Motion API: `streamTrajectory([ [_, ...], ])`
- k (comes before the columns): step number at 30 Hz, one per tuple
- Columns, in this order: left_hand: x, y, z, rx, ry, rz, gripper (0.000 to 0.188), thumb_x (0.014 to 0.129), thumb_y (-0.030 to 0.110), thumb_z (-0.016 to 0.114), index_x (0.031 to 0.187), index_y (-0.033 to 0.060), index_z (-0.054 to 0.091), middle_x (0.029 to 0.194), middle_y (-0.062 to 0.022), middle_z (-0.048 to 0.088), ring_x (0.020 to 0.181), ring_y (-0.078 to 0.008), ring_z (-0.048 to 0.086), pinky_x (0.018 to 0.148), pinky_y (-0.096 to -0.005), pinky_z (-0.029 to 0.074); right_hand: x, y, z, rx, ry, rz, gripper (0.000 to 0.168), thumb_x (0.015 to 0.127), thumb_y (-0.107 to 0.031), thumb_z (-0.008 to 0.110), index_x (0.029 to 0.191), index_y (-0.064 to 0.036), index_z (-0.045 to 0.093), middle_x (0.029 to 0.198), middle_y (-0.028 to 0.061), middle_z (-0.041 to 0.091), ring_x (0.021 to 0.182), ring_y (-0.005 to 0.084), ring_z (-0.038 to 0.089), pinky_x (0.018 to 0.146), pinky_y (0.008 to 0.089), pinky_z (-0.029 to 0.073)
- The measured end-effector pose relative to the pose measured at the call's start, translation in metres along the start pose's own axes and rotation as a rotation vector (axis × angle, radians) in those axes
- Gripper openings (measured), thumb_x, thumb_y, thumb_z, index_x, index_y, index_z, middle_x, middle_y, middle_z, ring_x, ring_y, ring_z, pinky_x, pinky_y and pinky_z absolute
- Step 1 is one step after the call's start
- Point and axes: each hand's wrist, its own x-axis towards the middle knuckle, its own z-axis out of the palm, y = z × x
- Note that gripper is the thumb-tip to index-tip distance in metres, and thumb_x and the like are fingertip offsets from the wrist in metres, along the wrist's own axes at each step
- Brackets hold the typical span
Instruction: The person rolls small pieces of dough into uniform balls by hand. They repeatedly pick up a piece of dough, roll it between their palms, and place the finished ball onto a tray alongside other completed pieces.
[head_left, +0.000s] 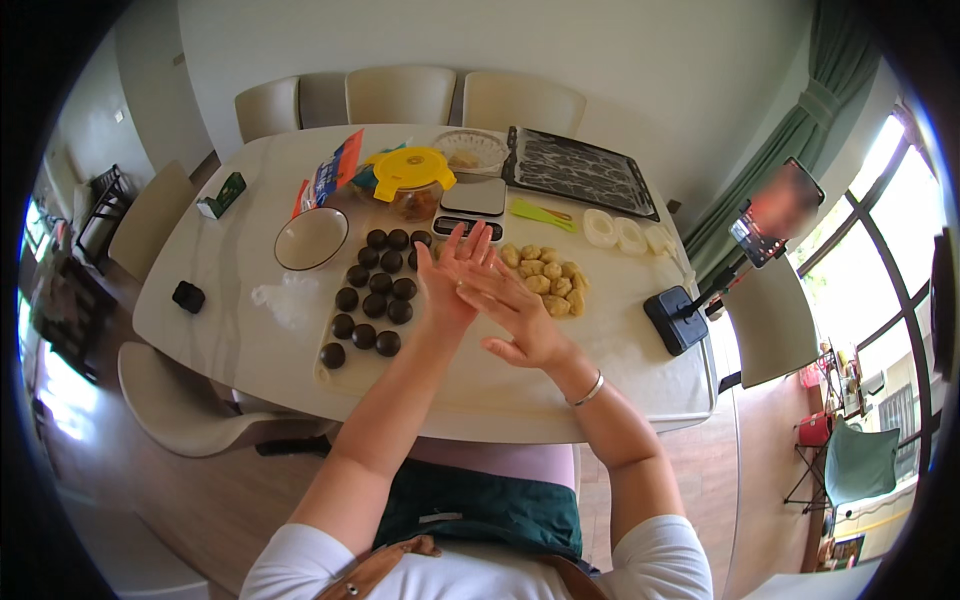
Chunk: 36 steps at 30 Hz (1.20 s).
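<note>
My left hand (459, 281) is held palm up above the table, its fingers stretched out and thumb apart. Across its palm lie the fingers of my right hand (517, 315), thumb spread away; I see nothing held between the two. Just left of them, dark round balls (375, 306) stand in rows on a pale board (405, 367). Beyond my right hand is a cluster of pale yellow dough lumps (559, 285). A kitchen scale (474, 196) sits past my fingertips, its lower part partly covered by them.
Around the board are a bowl (311, 238), crumpled clear plastic (289, 300), a yellow-lidded glass container (411, 169), a lined baking tray (581, 171), a green scraper (536, 212) and white plastic moulds (615, 230). A phone (776, 214) on a stand (675, 319) rises at the right edge.
</note>
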Motion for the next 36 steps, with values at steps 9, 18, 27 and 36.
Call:
streamTrajectory([
  [9,-0.013,-0.027,0.002,-0.058,-0.056,-0.229,0.084,0.094,0.073,0.027,0.148,0.0083,0.033,0.15,-0.0183,0.04,0.139,-0.0306,0.04,0.116,-0.0472,0.03,-0.009,0.021,0.002,-0.031,0.094,0.222,0.058,0.094,-0.036,0.057,0.138,0.001,0.049,0.139,0.0211,0.052,0.132,0.04,0.046,0.116,0.0522,0.027],
  [18,0.004,0.002,-0.006,-0.035,-0.071,0.049,0.086,0.097,0.069,0.023,0.153,0.0049,0.018,0.154,-0.0208,0.031,0.145,-0.0316,0.031,0.121,-0.0447,0.023,0.005,-0.005,0.002,0.078,0.004,-0.061,0.05,0.089,-0.022,0.065,0.131,0.001,0.056,0.138,0.0192,0.054,0.133,0.0389,0.046,0.116,0.0494,0.03],
  [27,-0.01,-0.013,0.005,-0.087,-0.108,-0.141,0.086,0.096,0.07,0.027,0.151,0.0044,0.025,0.151,-0.0183,0.037,0.142,-0.0297,0.036,0.117,-0.0433,0.028,-0.008,0.019,0.002,0.089,0.166,0.271,0.05,0.096,-0.029,0.057,0.136,0.002,0.053,0.137,0.0212,0.055,0.13,0.04,0.049,0.111,0.047,0.036],
  [36,0.003,0.002,0.0,-0.078,-0.088,0.061,0.086,0.095,0.07,0.027,0.149,0.0034,0.026,0.152,-0.0167,0.038,0.142,-0.029,0.036,0.117,-0.0436,0.029,-0.008,0.009,0.004,0.307,0.135,0.188,0.05,0.101,-0.032,0.05,0.137,0.002,0.052,0.141,0.0241,0.05,0.134,0.0382,0.047,0.11,0.043,0.037],
])
